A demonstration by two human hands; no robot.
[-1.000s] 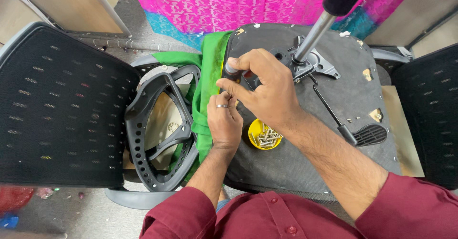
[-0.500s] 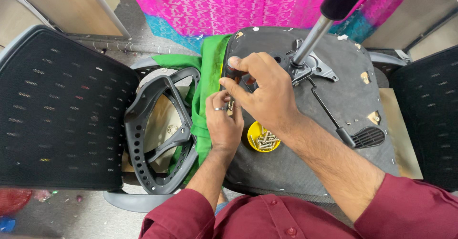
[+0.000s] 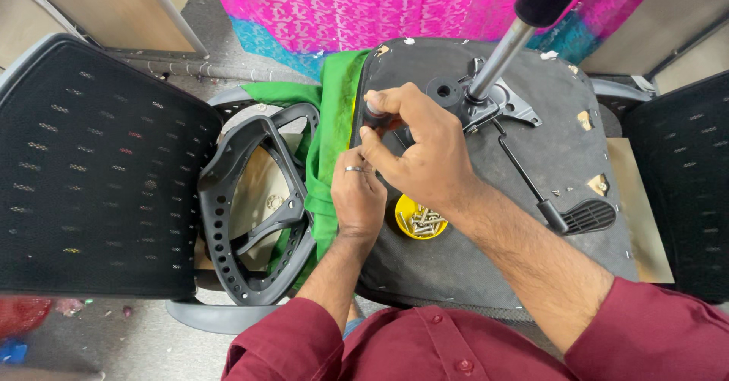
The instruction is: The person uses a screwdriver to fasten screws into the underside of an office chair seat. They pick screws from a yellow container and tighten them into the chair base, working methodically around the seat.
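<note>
**Seat underside: fitting at the left edge in hand, armrest still loose**

Your right hand (image 3: 414, 149) is closed round a small dark knob-like fitting (image 3: 373, 113) at the upturned grey felt-covered seat base (image 3: 486, 252). Your left hand (image 3: 357, 191), ringed, curls beside it; what it holds I cannot tell. The glossy black plastic armrest frame (image 3: 250, 206) lies unattached. Steel screws sit in the yellow round cup (image 3: 420, 220).

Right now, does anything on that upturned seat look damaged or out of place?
Yes. The seat underside has torn spots showing tan material near its right edge. A few loose screws lie scattered by the lever paddle instead of in the yellow cup. Nothing else stands out.
</note>
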